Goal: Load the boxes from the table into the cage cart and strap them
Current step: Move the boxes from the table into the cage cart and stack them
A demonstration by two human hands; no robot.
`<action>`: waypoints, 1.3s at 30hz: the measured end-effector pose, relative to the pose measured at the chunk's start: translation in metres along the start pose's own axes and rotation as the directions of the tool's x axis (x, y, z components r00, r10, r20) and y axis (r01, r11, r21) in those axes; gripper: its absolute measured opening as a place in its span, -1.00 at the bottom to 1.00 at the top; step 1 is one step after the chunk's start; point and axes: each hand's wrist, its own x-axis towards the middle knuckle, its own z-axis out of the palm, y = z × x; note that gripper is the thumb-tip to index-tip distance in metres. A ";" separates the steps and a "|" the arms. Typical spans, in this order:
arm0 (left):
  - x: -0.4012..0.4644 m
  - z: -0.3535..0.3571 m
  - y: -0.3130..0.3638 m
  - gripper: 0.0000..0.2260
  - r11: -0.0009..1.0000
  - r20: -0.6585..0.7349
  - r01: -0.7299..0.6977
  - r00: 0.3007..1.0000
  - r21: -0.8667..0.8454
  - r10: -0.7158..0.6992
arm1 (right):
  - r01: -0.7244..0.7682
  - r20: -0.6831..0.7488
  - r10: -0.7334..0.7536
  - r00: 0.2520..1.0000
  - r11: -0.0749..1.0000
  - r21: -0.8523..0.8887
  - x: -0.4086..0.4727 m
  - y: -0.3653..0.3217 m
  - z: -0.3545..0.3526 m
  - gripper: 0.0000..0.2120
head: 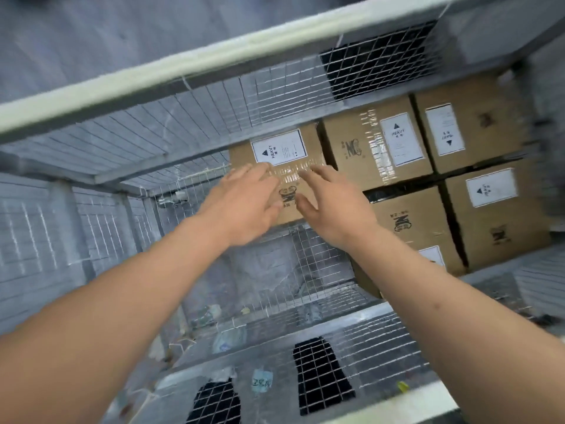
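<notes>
Cardboard box (275, 175), labelled HEAVY, sits inside the cage cart (189, 84) at the end of a row of boxes (428, 166), hard against its neighbour, seemingly so the load packs tight for strapping. A person's left hand (244, 206) and right hand (333, 206) reach over it from above, fingers spread and fairly straight, gripping nothing; blur hides whether the fingertips touch the taped top. Bare mesh lies below the box. No strap is visible, so strapping appears still ahead.
</notes>
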 end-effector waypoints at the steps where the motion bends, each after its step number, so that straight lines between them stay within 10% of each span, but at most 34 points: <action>1: -0.010 -0.014 0.003 -0.51 1.000 -0.013 -0.019 1.000 0.017 0.019 | -0.002 -0.021 0.002 1.000 1.000 -0.003 -0.011 -0.009 -0.012 -0.52; 24: -0.304 -0.302 0.119 -0.52 0.889 -0.266 -0.377 0.857 0.260 0.441 | -0.318 -0.482 0.281 0.830 0.948 0.005 -0.336 -0.223 -0.276 -0.55; 39: -0.446 -0.356 0.254 -0.49 0.775 -0.316 -0.527 0.713 0.347 0.626 | -0.419 -0.653 0.374 0.659 0.903 0.095 -0.552 -0.250 -0.334 -0.51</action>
